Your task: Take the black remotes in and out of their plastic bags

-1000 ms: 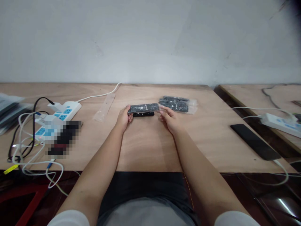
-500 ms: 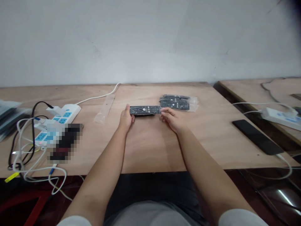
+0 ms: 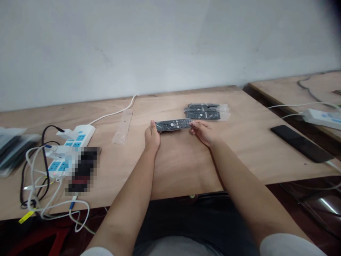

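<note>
Left hand: the left hand (image 3: 152,137) gripped the left end of a black remote control (image 3: 173,125), thumb raised along its end.
Right hand: the right hand (image 3: 203,132) pinched the right end of the same remote control with its fingertips (image 3: 192,124).
Remote control: it lay lengthwise, left to right, between the two hands, low over the middle of the counter (image 3: 186,163); whether it touched the wood could not be told.
Bagged remotes: two more dark remotes in clear plastic bags (image 3: 206,112) lay just behind the right hand, side by side.
Empty bag: a long clear plastic sleeve (image 3: 123,126) lay flat to the left of the left hand, apart from it.
Power strip: a white power strip with blue sockets (image 3: 69,142) sat far left, with white and black cables (image 3: 39,177) tangled by the counter's near edge.
Phone: a black phone (image 3: 301,143) lay on the right side, well apart from the hands.
Second counter: another wooden surface (image 3: 287,89) at far right carried a second white power strip (image 3: 322,117).
</note>
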Motion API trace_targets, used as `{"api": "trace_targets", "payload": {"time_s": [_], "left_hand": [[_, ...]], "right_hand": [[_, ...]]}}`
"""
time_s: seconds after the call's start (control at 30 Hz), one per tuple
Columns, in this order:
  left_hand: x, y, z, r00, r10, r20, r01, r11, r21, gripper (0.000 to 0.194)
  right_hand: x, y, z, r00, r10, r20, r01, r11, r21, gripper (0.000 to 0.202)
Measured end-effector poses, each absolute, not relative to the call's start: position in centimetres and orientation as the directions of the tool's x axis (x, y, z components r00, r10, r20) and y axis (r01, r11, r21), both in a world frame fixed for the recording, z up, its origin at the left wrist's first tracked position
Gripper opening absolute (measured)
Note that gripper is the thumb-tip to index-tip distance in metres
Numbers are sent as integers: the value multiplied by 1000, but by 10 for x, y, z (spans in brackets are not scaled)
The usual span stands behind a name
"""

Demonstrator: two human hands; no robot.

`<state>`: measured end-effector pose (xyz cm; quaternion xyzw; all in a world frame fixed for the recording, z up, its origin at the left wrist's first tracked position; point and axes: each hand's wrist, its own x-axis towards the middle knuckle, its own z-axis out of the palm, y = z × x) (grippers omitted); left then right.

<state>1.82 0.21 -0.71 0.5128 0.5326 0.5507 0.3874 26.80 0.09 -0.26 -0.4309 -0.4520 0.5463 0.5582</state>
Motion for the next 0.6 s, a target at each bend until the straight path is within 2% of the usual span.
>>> {"api": "trace_targets", "payload": {"time_s": [0.13,0.33,0.5,0.6], "left_hand": [[20,1,-5,-198,968,157,136,-131,982,71],[19,3,-1,-161,985,69,114,-51,992,68],[19,1,0,-213,965,156,150,-126,981,66],[17,1,2,-246,959,143,170,-102,980,64]], "right_hand": [[267,2,-5,20,999,35,-239,39,-970,39],[265,3,-5,35,998,56,-229,63,-971,41],[266,2,-3,-5,998,62,-208,59,-976,41],[266,1,-3,-26,997,72,-223,65,-973,41]]}}
